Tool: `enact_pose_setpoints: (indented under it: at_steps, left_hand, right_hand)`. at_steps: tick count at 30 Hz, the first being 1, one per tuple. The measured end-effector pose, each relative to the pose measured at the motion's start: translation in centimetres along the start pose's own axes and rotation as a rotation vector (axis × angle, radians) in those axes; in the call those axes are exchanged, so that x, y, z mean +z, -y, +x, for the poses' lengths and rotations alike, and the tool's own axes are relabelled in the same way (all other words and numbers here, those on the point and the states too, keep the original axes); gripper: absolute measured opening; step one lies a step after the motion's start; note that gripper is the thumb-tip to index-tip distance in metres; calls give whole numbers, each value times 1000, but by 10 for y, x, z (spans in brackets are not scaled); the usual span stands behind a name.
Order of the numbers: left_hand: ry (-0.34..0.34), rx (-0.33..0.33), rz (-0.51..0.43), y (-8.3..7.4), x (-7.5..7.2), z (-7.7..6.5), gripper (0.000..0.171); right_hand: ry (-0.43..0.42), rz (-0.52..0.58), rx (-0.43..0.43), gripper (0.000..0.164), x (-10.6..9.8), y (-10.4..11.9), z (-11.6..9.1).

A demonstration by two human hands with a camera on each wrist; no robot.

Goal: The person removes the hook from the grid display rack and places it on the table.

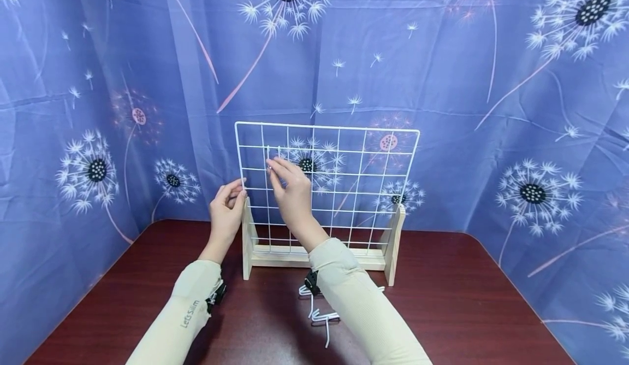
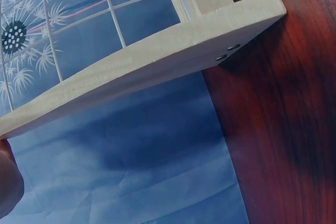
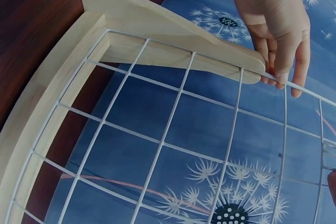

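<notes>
A white wire grid panel (image 1: 326, 127) stands upright in a light wooden stand (image 1: 396, 239) on the table. My left hand (image 1: 226, 212) grips the panel's left edge wire just above the stand's post, thumb and fingers around it in the right wrist view. With thumb and fingertips, my right hand (image 1: 293, 195) pinches a small white wire hook (image 1: 268, 152) at the grid's upper left, against the second horizontal wire. Most of that hook is hidden by the fingers. Only a sliver of the left hand (image 2: 9, 184) shows in the left wrist view.
Several white wire hooks (image 1: 326, 317) lie on the dark red-brown table (image 1: 457, 299) in front of the stand, partly covered by the right sleeve (image 1: 363, 294). A blue dandelion-print cloth (image 1: 442, 190) hangs behind and at both sides.
</notes>
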State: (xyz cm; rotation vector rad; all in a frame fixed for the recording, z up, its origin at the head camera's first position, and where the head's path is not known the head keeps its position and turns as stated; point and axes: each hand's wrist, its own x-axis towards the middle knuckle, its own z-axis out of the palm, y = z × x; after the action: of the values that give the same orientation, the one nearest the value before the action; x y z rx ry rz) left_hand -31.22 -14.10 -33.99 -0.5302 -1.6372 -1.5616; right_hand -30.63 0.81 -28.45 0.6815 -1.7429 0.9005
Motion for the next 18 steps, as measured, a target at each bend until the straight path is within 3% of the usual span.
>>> enact_pose_setpoints:
  at_steps: [18]
  left_hand:
    - [-7, -11, 6, -1, 0, 0, 27]
  right_hand:
    - [-82, 67, -95, 18, -4, 2, 10]
